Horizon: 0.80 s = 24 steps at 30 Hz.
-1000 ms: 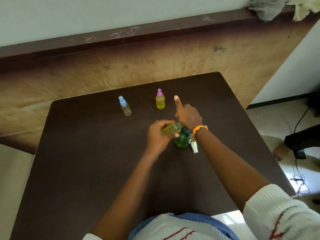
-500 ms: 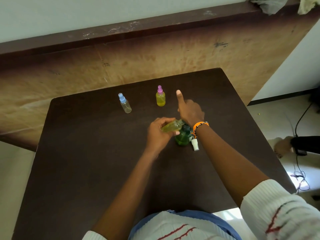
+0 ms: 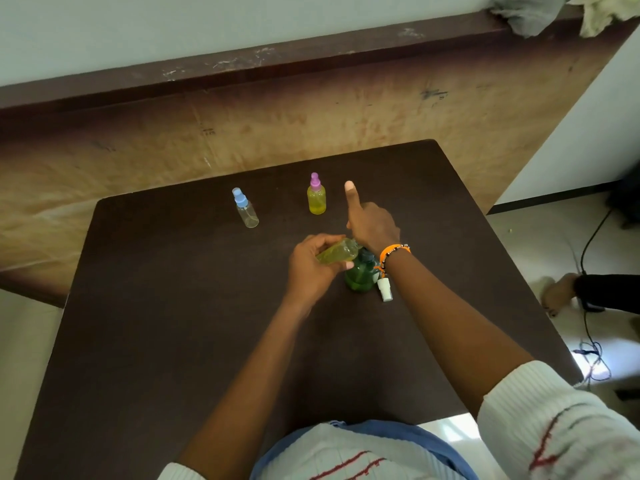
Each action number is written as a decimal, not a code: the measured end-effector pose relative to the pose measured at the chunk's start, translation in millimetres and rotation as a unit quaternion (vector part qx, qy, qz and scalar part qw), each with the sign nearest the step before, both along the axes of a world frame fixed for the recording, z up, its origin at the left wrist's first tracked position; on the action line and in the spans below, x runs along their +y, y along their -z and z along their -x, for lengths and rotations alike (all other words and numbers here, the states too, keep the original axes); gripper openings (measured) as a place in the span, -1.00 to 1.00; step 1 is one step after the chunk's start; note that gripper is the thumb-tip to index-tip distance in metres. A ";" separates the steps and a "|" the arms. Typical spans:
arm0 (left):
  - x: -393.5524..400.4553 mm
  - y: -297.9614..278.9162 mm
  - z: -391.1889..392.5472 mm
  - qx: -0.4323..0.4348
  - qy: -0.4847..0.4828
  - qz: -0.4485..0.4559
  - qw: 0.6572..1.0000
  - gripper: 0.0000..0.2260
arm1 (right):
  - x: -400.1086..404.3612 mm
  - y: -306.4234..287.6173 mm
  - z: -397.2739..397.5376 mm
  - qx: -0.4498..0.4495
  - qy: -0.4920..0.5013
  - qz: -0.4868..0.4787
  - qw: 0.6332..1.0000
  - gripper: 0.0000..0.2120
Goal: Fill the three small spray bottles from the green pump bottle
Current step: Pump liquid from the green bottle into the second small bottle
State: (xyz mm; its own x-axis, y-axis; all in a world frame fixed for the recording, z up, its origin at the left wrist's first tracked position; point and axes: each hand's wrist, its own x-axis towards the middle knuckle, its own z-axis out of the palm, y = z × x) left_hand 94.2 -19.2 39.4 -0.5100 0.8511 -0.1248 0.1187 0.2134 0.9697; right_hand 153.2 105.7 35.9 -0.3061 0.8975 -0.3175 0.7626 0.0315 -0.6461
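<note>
The green pump bottle [image 3: 360, 277] stands in the middle of the dark table [image 3: 173, 323]. My right hand [image 3: 374, 225] rests on its pump top with the index finger pointing up. My left hand [image 3: 311, 268] grips an uncapped small spray bottle [image 3: 337, 252], part full of yellow-green liquid, tilted with its mouth at the pump's nozzle. Its white cap [image 3: 385, 289] lies on the table to the right of the green bottle. Farther back stand a purple-capped spray bottle [image 3: 316, 199] full of yellow liquid and a clear blue-capped spray bottle [image 3: 245, 209].
A brown wall with a dark ledge [image 3: 311, 53] rises behind the table. Crumpled cloths [image 3: 554, 12] lie on the ledge at the top right. On the floor to the right run black cables [image 3: 588, 327], and another person's foot [image 3: 561, 292] shows there.
The hands and bottles keep the same pose over the green pump bottle. Only the view shifts slightly.
</note>
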 end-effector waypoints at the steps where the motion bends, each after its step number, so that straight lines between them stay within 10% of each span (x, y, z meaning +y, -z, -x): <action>1: 0.3 0.4 -0.1 0.002 -0.003 0.001 1.000 -0.62 | -0.8 1.9 -0.7 0.003 0.007 -0.010 1.000 -0.09; 24: -0.8 2.3 -3.2 0.007 -0.003 0.005 1.000 -0.60 | -2.9 6.4 -3.5 0.034 0.004 0.006 0.999 -0.12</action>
